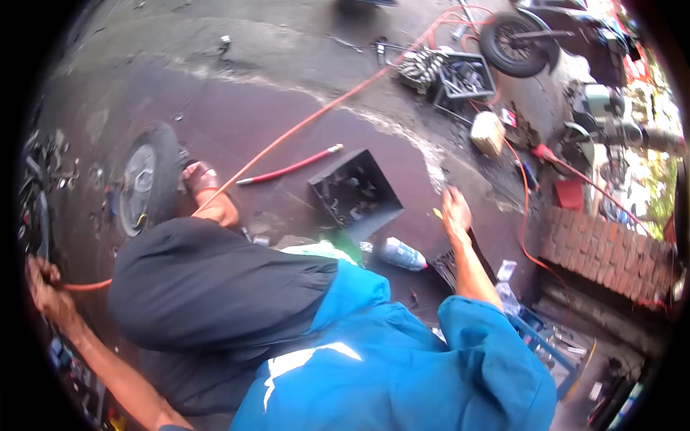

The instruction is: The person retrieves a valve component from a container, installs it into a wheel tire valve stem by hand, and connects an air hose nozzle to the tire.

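Note:
At the far left edge, my left hand (49,289) is closed around the end of an orange hose (90,286), beside dark machine parts (36,208). The hose passes behind my knee and runs up across the floor. My right hand (456,212) is stretched out over the floor on the right, fingers extended, with nothing visible in it. A small yellow-green thing (437,213) shows beside its fingers. Nearest to that hand are a clear plastic bottle (402,254) lying on its side and a black open box (384,208) with small parts inside.
A wheel with a tyre (167,172) stands by my sandalled foot (208,188). A short red hose (291,165) lies on the floor. Farther off are a crate of tools (466,75) and a motorcycle wheel (512,44). A blue toolbox (543,345) and stacked bricks (607,251) are at right.

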{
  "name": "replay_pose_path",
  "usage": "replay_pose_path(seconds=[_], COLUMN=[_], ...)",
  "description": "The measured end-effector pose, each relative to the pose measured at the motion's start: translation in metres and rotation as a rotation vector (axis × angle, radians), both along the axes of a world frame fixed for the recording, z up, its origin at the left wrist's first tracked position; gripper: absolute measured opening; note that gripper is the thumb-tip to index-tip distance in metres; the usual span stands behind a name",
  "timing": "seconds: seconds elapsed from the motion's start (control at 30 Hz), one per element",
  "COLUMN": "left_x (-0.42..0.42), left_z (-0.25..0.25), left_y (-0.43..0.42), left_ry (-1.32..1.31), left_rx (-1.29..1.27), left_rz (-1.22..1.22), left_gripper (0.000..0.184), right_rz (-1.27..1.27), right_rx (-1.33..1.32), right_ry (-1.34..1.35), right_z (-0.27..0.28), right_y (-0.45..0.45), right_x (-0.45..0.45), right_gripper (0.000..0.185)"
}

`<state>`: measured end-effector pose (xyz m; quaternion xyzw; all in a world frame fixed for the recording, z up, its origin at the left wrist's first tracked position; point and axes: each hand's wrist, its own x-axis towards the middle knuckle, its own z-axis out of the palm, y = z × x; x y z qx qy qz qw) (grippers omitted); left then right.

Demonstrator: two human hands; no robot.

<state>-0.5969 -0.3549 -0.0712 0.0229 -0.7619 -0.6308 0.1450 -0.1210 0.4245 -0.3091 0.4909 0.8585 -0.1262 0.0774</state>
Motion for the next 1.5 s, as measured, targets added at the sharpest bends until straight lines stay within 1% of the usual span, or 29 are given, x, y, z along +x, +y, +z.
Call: replay_pose_path(seconds=[0.07, 0.1, 0.17, 0.2, 0.27, 0.33, 0.37, 0.4, 0.43, 0.47, 0.53, 0.63, 0.7, 0.83, 0.87, 0.93, 1.0, 1.03, 1.07, 1.1, 1.17, 1.2, 1.23, 1.27, 1.3, 1.33, 1.37, 1.43, 1.5], left_x=[0.02, 0.027, 0.023, 0.018, 0.022, 0.031, 0.037, 0.041, 0.043, 0.042, 0.041, 0.044, 0.048, 0.05, 0.046, 0.033, 0.026, 0.023, 0.015, 0.011, 0.008, 0.004, 0.003, 0.007, 0.01, 0.016, 0.022, 0.034, 0.056], left_z=[0.013, 0.019, 0.019, 0.022, 0.029, 0.031, 0.031, 0.033, 0.034, 0.034, 0.034, 0.045, 0.06, 0.093, 0.096, 0.1, 0.1, 0.096, 0.088, 0.08, 0.064, 0.055, 0.048, 0.045, 0.042, 0.038, 0.035, 0.026, 0.034], left_y=[0.046, 0.073, 0.059, 0.04, 0.045, 0.057, 0.071, 0.078, 0.078, 0.078, 0.078, 0.083, 0.089, 0.083, 0.094, 0.093, 0.113, 0.125, 0.125, 0.132, 0.147, 0.147, 0.147, 0.151, 0.154, 0.163, 0.173, 0.183, 0.209], left_ry=[-0.01, -0.034, -0.059, -0.076, -0.058, -0.037, -0.03, -0.023, -0.051, -0.045, -0.032, 0.026, 0.079, 0.056, 0.121, 0.204, 0.271, 0.309, 0.319, 0.348, 0.284, 0.278, 0.266, 0.221, 0.174, 0.167, 0.167, 0.183, 0.162], left_rx=[-0.007, -0.014, 0.022, 0.031, -0.009, -0.068, -0.099, -0.134, -0.142, -0.158, -0.187, -0.215, -0.298, -0.188, -0.088, 0.014, 0.07, 0.065, 0.125, 0.064, 0.093, 0.13, 0.164, 0.217, 0.229, 0.28, 0.333, 0.391, 0.436], left_rz=[0.102, 0.152, 0.03, -0.136, -0.157, -0.183, -0.169, -0.15, -0.162, -0.194, -0.202, -0.081, -0.046, -0.123, -0.115, -0.112, -0.081, -0.008, 0.002, 0.031, 0.086, 0.075, 0.063, 0.056, 0.075, 0.096, 0.115, -0.065, -0.179], left_gripper=[0.02, 0.02, 0.018, 0.017, 0.019, 0.024, 0.026, 0.028, 0.029, 0.029, 0.028, 0.025, 0.024, 0.022, 0.023, 0.021, 0.019, 0.017, 0.015, 0.014, 0.012, 0.013, 0.013, 0.012, 0.01, 0.009, 0.009, 0.012, 0.017], right_rz=[0.049, -0.234, -0.208, -0.178, -0.133, 0.197, 0.338, 0.483, 0.605, 0.661, 0.913, 1.361, 1.297, 1.366, 1.425, 1.548, 1.486, 1.434, 1.475, 1.437, 1.289, 1.146, 0.957, 0.952, 0.771, 0.733, 0.562, 0.401, 0.331], right_rx=[-0.019, -0.05, 0.048, 0.017, -0.05, 0.079, 0.074, 0.065, -0.094, -0.285, -0.361, -0.18, -0.141, -0.148, -0.214, -0.209, -0.353, -0.387, -0.383, -0.378, -0.442, -0.561, -0.862, -0.824, -0.838, -0.714, -0.611, -0.572, -0.544], right_ry=[-0.291, -0.343, -0.008, 0.108, 0.327, 0.47, 0.393, 0.318, 0.31, 0.15, -0.15, -0.023, -0.166, -0.071, -0.192, 0.011, 0.04, -0.223, 0.113, 0.287, 0.404, 0.449, 0.381, 0.581, 0.737, 0.867, 0.962, 1.244, 1.352], right_z=[-0.034, -0.028, -0.051, -0.044, -0.016, -0.006, 0.006, 0.014, 0.009, -0.003, -0.044, -0.132, -0.148, -0.174, -0.157, -0.134, -0.066, -0.013, -0.001, 0.035, 0.093, 0.098, 0.114, 0.131, 0.16, 0.197, 0.214, 0.234, 0.262], right_y=[0.016, 0.006, 0.015, 0.013, -0.003, -0.02, -0.038, -0.059, -0.079, -0.101, -0.156, -0.221, -0.247, -0.246, -0.239, -0.207, -0.179, -0.169, -0.144, -0.134, -0.117, -0.102, -0.086, -0.085, -0.093, -0.109, -0.116, -0.127, -0.157], right_x=[0.055, 0.044, 0.034, 0.004, -0.079, -0.151, -0.187, -0.222, -0.252, -0.282, -0.322, -0.324, -0.323, -0.313, -0.318, -0.315, -0.32, -0.327, -0.318, -0.315, -0.31, -0.308, -0.312, -0.319, -0.328, -0.342, -0.357, -0.387, -0.413], right_gripper=[0.036, 0.039, 0.046, 0.045, 0.038, 0.031, 0.032, 0.033, 0.034, 0.036, 0.029, 0.023, 0.021, 0.017, 0.014, 0.014, 0.014, 0.021, 0.019, 0.018, 0.019, 0.019, 0.022, 0.025, 0.026, 0.029, 0.032, 0.04, 0.043])
